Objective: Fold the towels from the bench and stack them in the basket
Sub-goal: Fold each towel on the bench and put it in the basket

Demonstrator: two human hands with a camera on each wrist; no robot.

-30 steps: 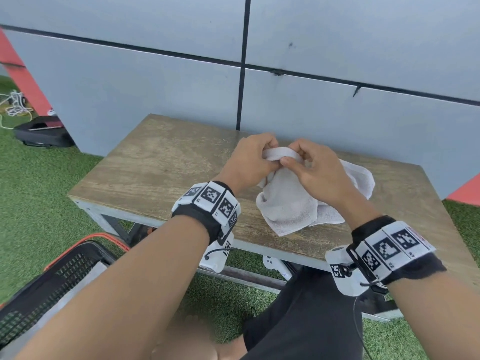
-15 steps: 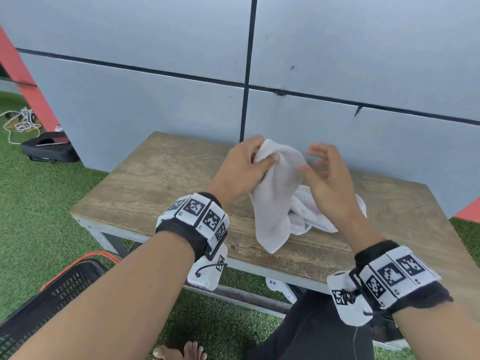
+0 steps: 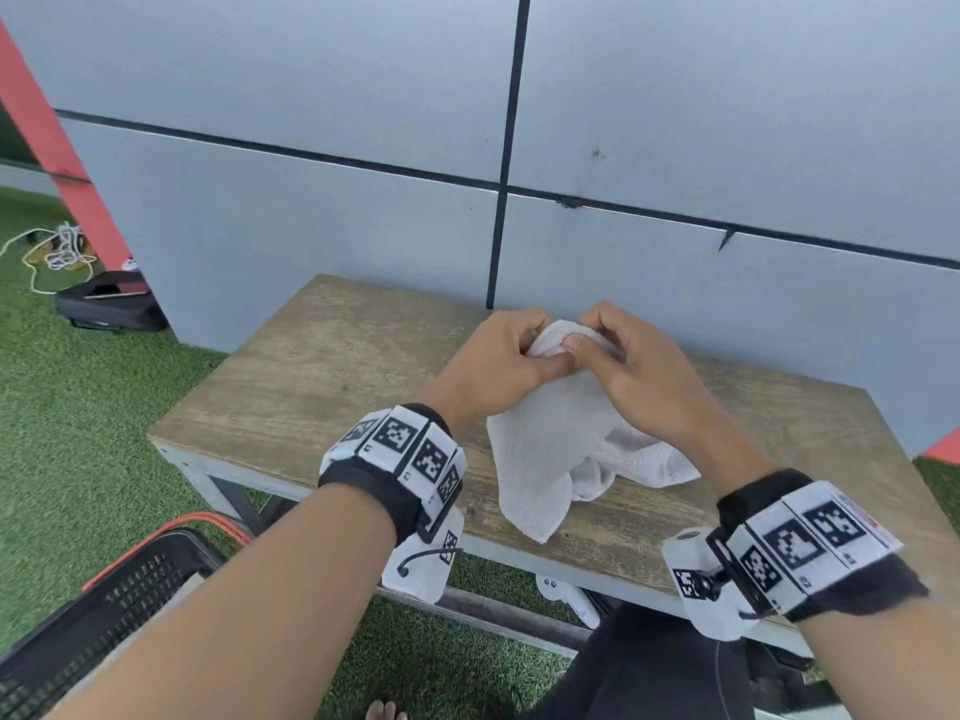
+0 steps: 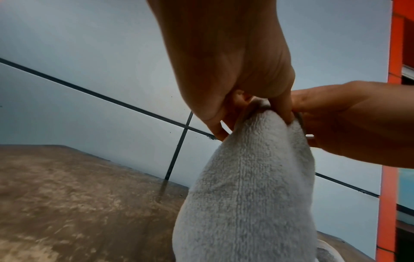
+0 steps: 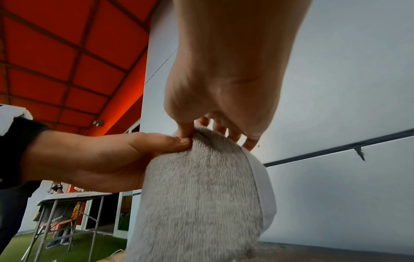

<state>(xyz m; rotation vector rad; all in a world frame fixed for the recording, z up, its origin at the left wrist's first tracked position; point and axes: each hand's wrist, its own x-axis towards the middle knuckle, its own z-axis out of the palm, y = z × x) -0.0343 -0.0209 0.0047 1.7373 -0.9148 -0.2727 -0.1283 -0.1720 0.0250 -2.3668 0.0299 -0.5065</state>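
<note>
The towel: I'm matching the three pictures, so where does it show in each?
Head: towel at centre, top pinched by left hand and right hand, lower part on the bench.
Left wrist: towel lower centre-right, hanging from the fingers.
Right wrist: towel lower centre.
Shared landmark: the dark seam in the grey wall behind.

The towel is nubby white terry cloth, the bench worn matt wood, its frame seemingly metal.
</note>
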